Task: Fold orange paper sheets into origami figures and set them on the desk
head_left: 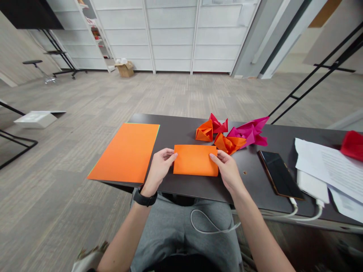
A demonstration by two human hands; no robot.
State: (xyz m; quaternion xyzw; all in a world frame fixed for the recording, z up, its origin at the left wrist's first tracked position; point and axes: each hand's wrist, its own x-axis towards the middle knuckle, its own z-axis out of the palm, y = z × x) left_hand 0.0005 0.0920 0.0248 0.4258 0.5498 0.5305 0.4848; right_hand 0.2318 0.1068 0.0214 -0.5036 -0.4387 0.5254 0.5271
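Note:
A folded orange paper rectangle (195, 160) lies on the dark table (181, 130) in front of me. My left hand (160, 168) holds its left edge between the fingertips, and my right hand (227, 170) grips its upper right corner. A larger flat orange sheet (126, 153) lies to the left, overhanging the table edge. Beyond my hands are a folded orange paper piece (204, 131), a red paper piece (218, 125), a crumpled orange paper piece (228, 143) and a magenta paper piece (248, 131). A black watch (145, 197) circles my left wrist.
A black smartphone (279, 174) lies right of my right hand, with a white cable (292, 207) running off the table edge. White printed papers (337, 168) and a red paper piece (353, 145) sit at the far right. A black metal frame (312, 73) stands beyond the table.

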